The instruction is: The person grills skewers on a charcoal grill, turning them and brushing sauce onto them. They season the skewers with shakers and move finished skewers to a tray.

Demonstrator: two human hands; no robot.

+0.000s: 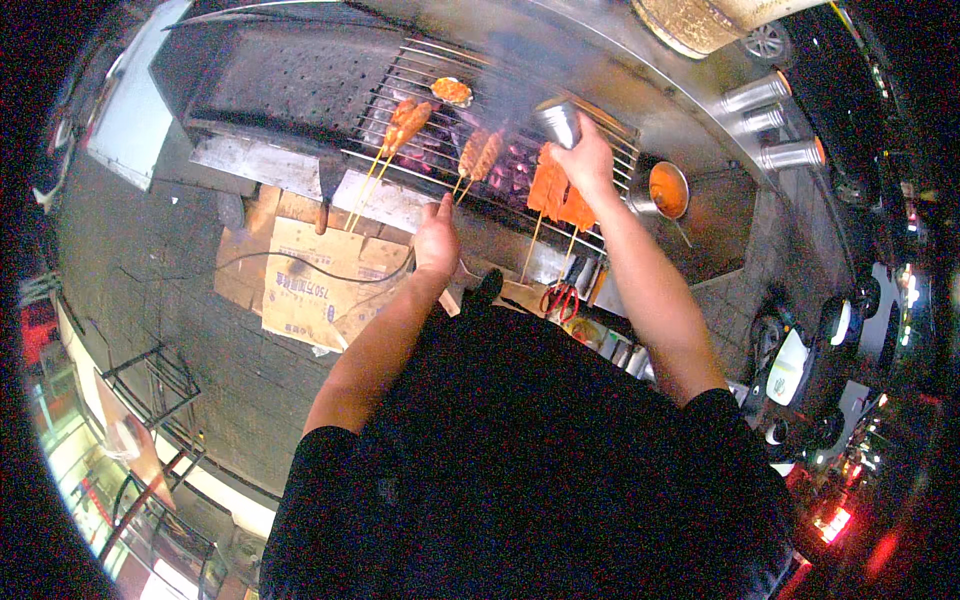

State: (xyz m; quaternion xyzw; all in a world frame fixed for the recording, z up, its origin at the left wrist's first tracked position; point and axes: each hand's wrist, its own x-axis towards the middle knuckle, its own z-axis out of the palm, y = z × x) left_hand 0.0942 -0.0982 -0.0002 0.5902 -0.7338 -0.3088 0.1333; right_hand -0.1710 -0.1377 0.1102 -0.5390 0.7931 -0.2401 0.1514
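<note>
My right hand (pixel 589 161) grips a metal shaker can (pixel 559 124), tilted above the charcoal grill's wire grate (pixel 626 161). Beneath it lie flat orange-red skewered pieces (pixel 551 187) on wooden sticks. My left hand (pixel 437 238) is at the grill's front edge, by the stick ends of two browned meat skewers (pixel 481 155); whether its fingers hold a stick, I cannot tell. Farther left, more glazed skewers (pixel 406 126) rest over glowing coals, their sticks pointing toward me. A small round dish or shell with orange filling (pixel 451 91) sits behind them on the grate.
Red-handled scissors (pixel 560 301) lie near my body. A bowl of orange sauce (pixel 668 190) with a utensil stands right of the grill. Several metal canisters (pixel 793 154) line the far right ledge. Flattened cardboard (pixel 330 281) and a dark cable are at the left front; parked vehicles stand at right.
</note>
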